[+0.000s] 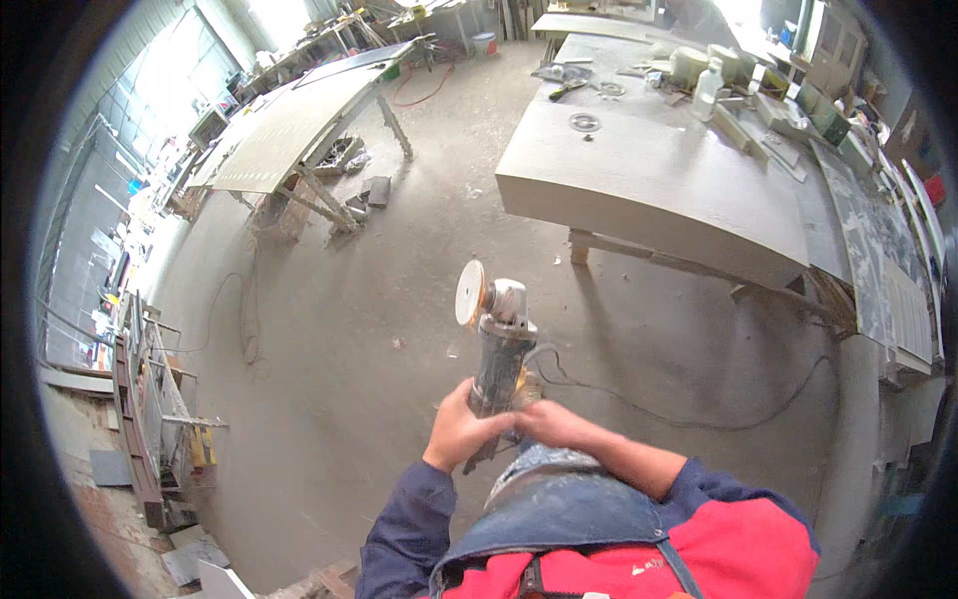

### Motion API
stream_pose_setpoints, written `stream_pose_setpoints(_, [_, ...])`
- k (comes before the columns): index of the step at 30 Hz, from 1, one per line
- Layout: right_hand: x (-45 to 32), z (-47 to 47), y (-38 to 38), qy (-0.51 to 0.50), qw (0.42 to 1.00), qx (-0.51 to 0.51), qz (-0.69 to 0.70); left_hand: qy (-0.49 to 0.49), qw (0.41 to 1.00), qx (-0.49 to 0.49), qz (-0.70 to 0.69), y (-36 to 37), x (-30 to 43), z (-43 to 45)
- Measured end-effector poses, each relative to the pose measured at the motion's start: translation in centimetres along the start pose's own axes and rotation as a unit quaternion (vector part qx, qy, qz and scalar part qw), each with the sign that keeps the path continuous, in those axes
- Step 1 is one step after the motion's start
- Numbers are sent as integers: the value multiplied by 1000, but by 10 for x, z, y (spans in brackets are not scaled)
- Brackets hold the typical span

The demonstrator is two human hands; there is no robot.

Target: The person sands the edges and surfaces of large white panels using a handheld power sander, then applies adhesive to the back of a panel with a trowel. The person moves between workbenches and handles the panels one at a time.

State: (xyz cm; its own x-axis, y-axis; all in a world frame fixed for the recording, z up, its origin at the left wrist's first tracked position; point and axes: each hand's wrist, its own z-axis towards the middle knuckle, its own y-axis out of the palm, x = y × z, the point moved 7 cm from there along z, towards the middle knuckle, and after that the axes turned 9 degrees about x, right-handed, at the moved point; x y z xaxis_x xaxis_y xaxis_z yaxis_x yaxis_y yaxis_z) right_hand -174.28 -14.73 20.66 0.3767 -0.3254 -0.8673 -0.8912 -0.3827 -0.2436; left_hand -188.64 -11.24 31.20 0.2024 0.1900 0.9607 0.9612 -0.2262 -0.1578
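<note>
My left hand (456, 428) is wrapped around the dark body of an angle grinder (500, 359), with the thumb across its near side. The tool points away from me, head up. A pale round disc (470, 293) is mounted on the left of its metal head. Against the grinder's right rear side rests my right hand (555, 424), close to the left thumb. Its fingertips are hidden, so its grip is unclear. A dark power cord (644, 410) runs across the floor to the right. Below my hands hangs a dusty dark apron (557, 502).
A thick-edged pale slab (644, 165) lies on a stand ahead right, with a loose disc (584, 122), a clear bottle (708, 88) and tubs. Ahead left stands a pale-topped trestle table (288, 123). A metal frame (161, 397) leans at left. Another cable (251, 344) lies on the dusty floor.
</note>
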Motion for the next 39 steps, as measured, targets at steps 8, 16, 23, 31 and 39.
stream_pose_setpoints(8, [22, 200, -73, 138, 947, 133, 257, -9, 997, 38, 70, -133, 48, 165])
stream_pose_setpoints(16, [155, 343, -83, 329, 663, 271, 616, -31, 999, -11, -11, -250, 68, 338])
stream_pose_setpoints(23, [182, 362, -38, 236, 404, 490, 736, 37, 969, -216, 114, -278, 117, 515])
stream_pose_setpoints(31, [143, 377, 51, 97, 177, 593, 780, 109, 862, -464, 172, -186, 170, 596])
stream_pose_setpoints(39, [170, 406, 137, 101, -70, 642, 757, 149, 717, -622, 276, -91, 183, 578])
